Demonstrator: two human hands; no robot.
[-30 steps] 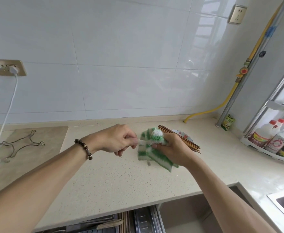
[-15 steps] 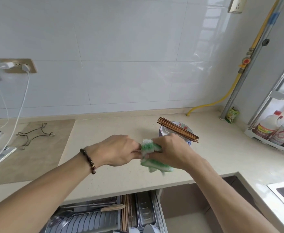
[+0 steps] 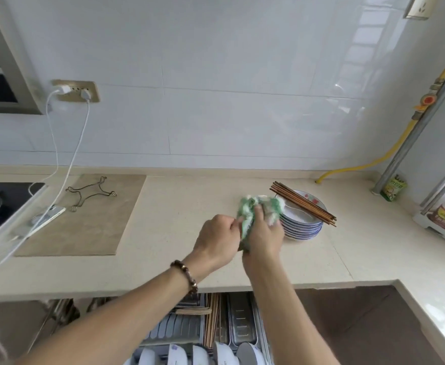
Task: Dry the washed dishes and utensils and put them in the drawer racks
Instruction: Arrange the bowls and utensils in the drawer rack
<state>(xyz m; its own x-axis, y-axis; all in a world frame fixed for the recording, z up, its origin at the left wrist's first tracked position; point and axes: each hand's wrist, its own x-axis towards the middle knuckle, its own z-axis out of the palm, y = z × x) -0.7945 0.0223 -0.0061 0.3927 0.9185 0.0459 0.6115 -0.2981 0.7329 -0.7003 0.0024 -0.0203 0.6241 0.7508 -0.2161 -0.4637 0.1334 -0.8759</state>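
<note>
Head view looks down at a pale counter where both hands meet over a green-and-white cloth. The right hand has its grip clamped on the cloth, fingers curled into the bunched fabric. The left hand, a beaded bracelet on its wrist, has its grip closed on something at the cloth's left edge; what it pinches is hidden by the fabric. Just right of the cloth sits a stack of blue-rimmed plates with a white spoon in the top one and a bundle of brown chopsticks lying across the rim. Below the counter edge an open drawer rack holds bowls and more utensils.
</note>
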